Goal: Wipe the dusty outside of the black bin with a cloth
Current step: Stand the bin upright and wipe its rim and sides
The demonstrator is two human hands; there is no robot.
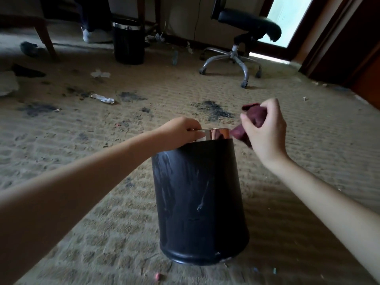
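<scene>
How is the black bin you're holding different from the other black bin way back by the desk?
The near bin is gripped at its rim by the left hand; the far bin stands alone, untouched. The near bin shows pale dusty streaks; the far bin looks plain dark, though it is too distant to be sure. Both are black, round, with a shiny metal rim.

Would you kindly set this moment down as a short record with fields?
bin: black, on the carpet, pale dusty streaks on its side
left hand: grips the bin's metal rim
right hand: holds a bunched maroon cloth beside the rim
behind: second bin, office chair
</scene>
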